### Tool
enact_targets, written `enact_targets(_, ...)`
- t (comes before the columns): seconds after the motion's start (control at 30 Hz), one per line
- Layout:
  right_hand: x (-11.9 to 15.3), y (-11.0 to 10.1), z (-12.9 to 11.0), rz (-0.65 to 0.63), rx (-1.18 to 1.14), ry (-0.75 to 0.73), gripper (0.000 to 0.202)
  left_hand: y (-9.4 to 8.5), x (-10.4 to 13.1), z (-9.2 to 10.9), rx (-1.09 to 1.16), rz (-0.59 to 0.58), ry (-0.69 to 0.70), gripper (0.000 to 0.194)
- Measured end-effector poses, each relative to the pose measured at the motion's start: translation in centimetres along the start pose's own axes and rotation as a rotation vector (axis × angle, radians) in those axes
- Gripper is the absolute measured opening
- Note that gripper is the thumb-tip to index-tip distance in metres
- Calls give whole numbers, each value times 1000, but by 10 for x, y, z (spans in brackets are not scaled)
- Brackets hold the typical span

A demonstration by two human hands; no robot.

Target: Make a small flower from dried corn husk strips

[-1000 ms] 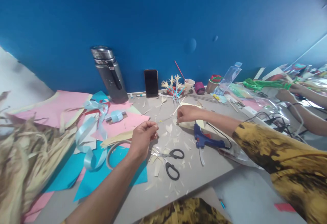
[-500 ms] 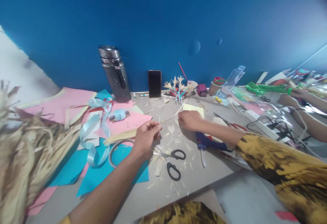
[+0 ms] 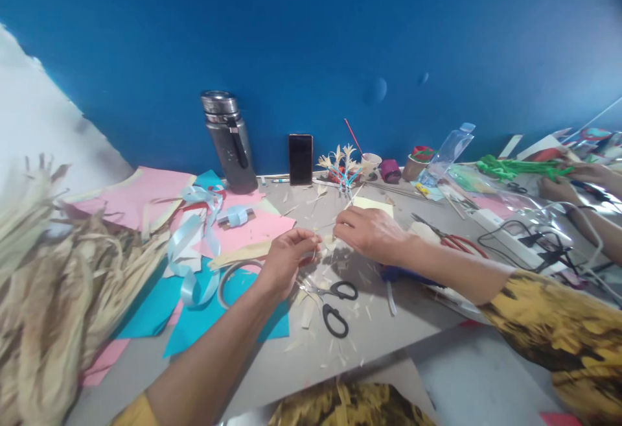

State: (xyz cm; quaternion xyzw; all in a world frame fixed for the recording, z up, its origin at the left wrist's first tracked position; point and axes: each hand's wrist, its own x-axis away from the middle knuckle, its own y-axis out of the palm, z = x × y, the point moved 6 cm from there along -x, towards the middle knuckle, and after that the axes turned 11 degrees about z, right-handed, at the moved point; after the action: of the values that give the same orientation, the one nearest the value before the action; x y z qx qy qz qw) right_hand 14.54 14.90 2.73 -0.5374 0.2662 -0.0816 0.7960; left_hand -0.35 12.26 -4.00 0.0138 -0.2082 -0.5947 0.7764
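My left hand point(image 3: 291, 256) is closed in a pinch, with a thin pale piece point(image 3: 318, 240) showing at its fingertips. It looks like husk, but it is blurred. Close by on the right, my right hand point(image 3: 367, 233) has curled fingers pressed together; what they hold, if anything, is hidden. Black-handled scissors point(image 3: 336, 309) lie just below my hands, blades pointing left, among pale husk scraps point(image 3: 307, 316). Behind the hands stands a bunch of small cream flowers point(image 3: 343, 160) with light blue stems.
Dried corn husks point(image 3: 58, 303) heap up at the left beside blue ribbon point(image 3: 187, 264), coloured paper point(image 3: 146, 312) and a tape ring point(image 3: 228, 280). A flask point(image 3: 230, 147) and phone point(image 3: 300, 159) stand behind. At right are pliers point(image 3: 461, 241), a power strip point(image 3: 505, 238) and another person's hands point(image 3: 558, 189).
My right hand has moved toward my left hand and turned, so its back shows more. The left hand keeps its pinch. The whole view has shifted slightly.
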Motion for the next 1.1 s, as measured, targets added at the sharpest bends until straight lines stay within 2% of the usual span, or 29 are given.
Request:
enact_targets(0.23,-7,-11,-13,-43,-8,-55,21,2,3,2,-78,-33,73,22)
enact_targets(0.53,-8,-16,-11,-14,-66,-20,20,5,4,3,-75,-75,100,18)
enact_targets(0.6,-6,-21,-4,75,-159,107,21,5,4,5,-34,-63,125,16)
enact_targets(0.63,-3,-23,2,139,-240,223,19,5,4,7,1,-48,140,16)
enact_targets(0.73,14,-13,13,310,-672,714,19,1,4,11,104,2,177,19)
enact_targets(0.77,21,-3,10,330,-876,876,26,0,4,11,118,15,184,19)
enact_targets(0.87,27,28,-21,335,-1449,1178,40,-1,5,9,124,37,204,19)
enact_targets(0.97,23,35,-43,501,-1617,1275,38,-2,7,7,92,50,239,16)
enact_targets(1.03,20,34,-48,602,-1632,1304,38,-1,9,8,56,46,262,14)
enact_targets(1.1,19,31,-47,644,-1611,1322,39,0,11,9,30,26,274,14)
